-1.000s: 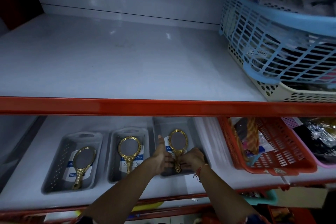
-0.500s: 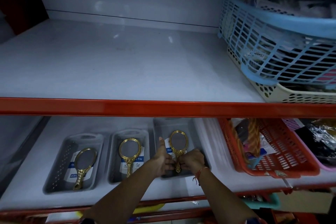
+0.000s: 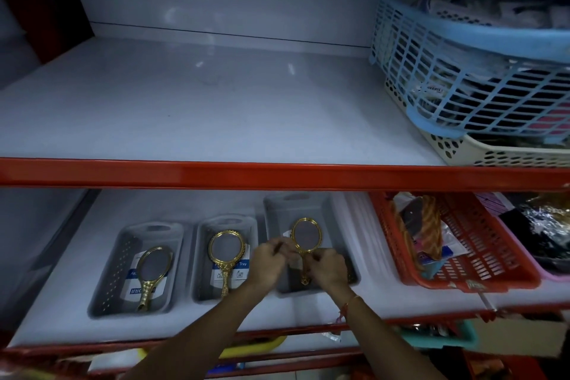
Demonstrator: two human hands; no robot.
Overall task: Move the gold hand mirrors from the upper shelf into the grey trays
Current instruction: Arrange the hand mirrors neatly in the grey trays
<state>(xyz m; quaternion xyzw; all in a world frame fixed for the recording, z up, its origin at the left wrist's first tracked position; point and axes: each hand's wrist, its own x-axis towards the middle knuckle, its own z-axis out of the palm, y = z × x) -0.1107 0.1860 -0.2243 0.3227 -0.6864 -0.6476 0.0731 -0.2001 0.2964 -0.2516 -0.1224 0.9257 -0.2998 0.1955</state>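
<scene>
Three grey trays stand side by side on the lower shelf: left tray point(image 3: 108, 281), middle tray point(image 3: 202, 262), right tray point(image 3: 336, 225). A gold hand mirror point(image 3: 152, 271) lies in the left tray, another gold mirror point(image 3: 226, 251) in the middle one. A third gold mirror point(image 3: 306, 236) is in the right tray with both hands at its handle. My right hand point(image 3: 328, 267) grips the handle from the right. My left hand point(image 3: 268, 259) is curled on the neck from the left. The upper shelf point(image 3: 200, 111) holds no mirrors.
A red shelf rail point(image 3: 277, 173) crosses the view above the trays. A blue basket point(image 3: 462, 77) sits on a cream basket point(image 3: 493, 154) at the upper right. A red basket point(image 3: 481, 244) with goods stands right of the trays, a pink one point(image 3: 552, 271) beyond it.
My left thumb, raised before, has folded down and the hand has curled onto the mirror's neck. The mirror's head has shifted slightly right in the right tray. The camera has tilted a little.
</scene>
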